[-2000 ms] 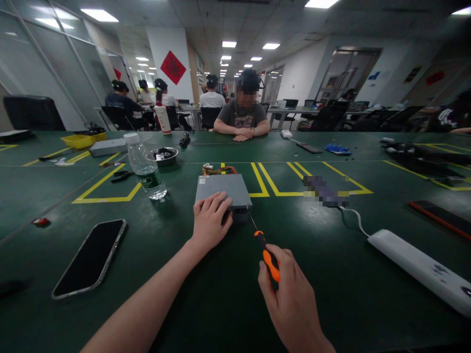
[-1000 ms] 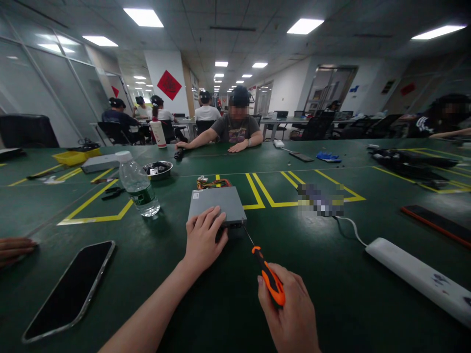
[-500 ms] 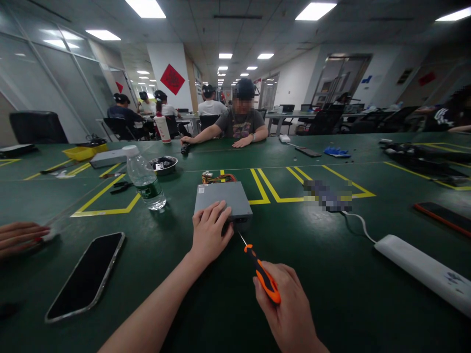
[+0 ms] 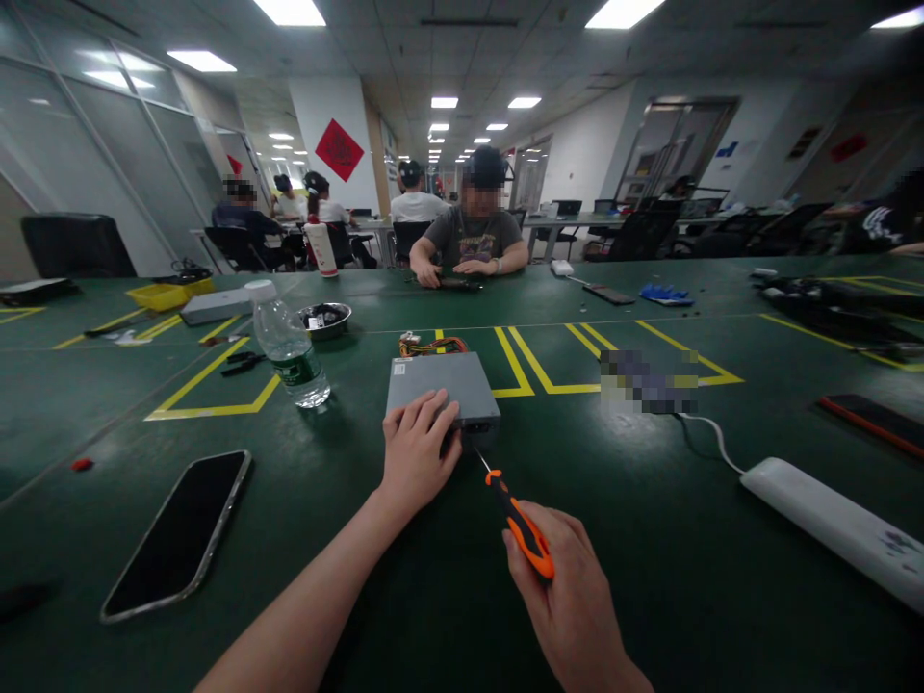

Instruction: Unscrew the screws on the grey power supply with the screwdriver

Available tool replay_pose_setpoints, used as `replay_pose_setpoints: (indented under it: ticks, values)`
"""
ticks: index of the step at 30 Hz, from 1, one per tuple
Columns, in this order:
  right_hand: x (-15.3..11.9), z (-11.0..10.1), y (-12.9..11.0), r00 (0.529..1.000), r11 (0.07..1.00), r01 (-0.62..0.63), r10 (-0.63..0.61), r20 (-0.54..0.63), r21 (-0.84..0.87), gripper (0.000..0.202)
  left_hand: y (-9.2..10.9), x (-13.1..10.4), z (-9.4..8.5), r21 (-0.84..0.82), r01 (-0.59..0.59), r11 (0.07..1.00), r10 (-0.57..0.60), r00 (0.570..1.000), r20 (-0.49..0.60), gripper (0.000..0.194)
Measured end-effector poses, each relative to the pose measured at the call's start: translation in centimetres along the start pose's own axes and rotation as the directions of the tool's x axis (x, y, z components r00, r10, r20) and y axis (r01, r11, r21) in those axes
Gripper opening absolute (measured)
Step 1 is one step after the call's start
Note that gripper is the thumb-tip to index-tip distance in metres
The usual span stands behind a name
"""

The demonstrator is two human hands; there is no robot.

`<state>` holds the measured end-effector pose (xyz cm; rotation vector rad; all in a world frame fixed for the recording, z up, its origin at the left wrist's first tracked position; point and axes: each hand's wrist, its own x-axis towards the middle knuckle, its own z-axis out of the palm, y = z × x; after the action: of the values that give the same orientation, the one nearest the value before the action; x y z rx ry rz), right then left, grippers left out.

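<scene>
Green counter (image 4: pixel 404 626) marked out with yellow tape (image 4: pixel 592 389), in a bright open-plan office; across it, a co-worker (image 4: pixel 473 236) sits with both arms on the surface.

Observed over my remote head view: a grey power supply unit (image 4: pixel 448 375) lies flat on the counter ahead of me, its wire bundle (image 4: pixel 440 347) at the far side and a dark socket (image 4: pixel 474 426) in the near face. My left hand (image 4: pixel 419 457) has its fingers slightly spread over the top at the near edge, thumb against the near face, clamped on the casing. My right hand (image 4: pixel 574 582) has its fingers wrapped around an orange-and-black screwdriver (image 4: pixel 524 534). Its tip points at the near face, close to the socket; contact cannot be confirmed.

Status: casing appears closed, top panel on, wires attached. Whether any screw is loose or out: too small to tell. I see no removed part beside the unit.

Nearby: clear bottle (image 4: pixel 293 361) and metal bowl (image 4: pixel 333 330) to the left, phone (image 4: pixel 179 534) nearer me, white power strip (image 4: pixel 830 525) at right.
</scene>
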<state>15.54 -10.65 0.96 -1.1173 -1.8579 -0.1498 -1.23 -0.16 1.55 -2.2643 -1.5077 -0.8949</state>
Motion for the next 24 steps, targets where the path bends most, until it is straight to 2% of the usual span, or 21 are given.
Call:
replay_pose_setpoints:
  ticks: [4,9,16,18,22,24]
  values:
    - [-0.09,-0.16,-0.1,1.0,0.999,0.026,-0.026,-0.003,-0.044,0.025,0.01,0.03,-0.07,0.003,-0.001,1.0,0.001,1.0,-0.004,0.03]
    - [-0.14,-0.37,-0.29,0.982,0.977,0.189,-0.189,0.009,-0.099,0.026,0.08,0.03,-0.09,-0.006,-0.002,1.0,0.002,1.0,-0.01,0.03]
    - [-0.23,-0.48,-0.9,0.957,0.977,0.212,-0.215,0.196,0.039,0.034,0.11,0.03,-0.07,-0.006,0.002,1.0,-0.002,1.0,-0.018,0.03]
    - [-0.37,-0.36,-0.82,0.961,0.975,0.22,-0.221,0.168,0.025,0.034,0.1,0.01,-0.09,-0.006,-0.002,1.0,0.002,1.0,-0.015,0.03]
    - [-0.21,0.01,-0.61,0.986,0.986,0.162,-0.163,-0.027,-0.024,0.022,0.05,-0.01,-0.06,-0.007,-0.004,1.0,0.003,1.0,-0.024,0.032]
    - [0.01,0.03,-0.6,0.987,0.988,0.154,-0.155,-0.052,-0.016,0.019,0.04,-0.01,-0.02,-0.009,-0.003,1.0,0.002,1.0,-0.031,0.032]
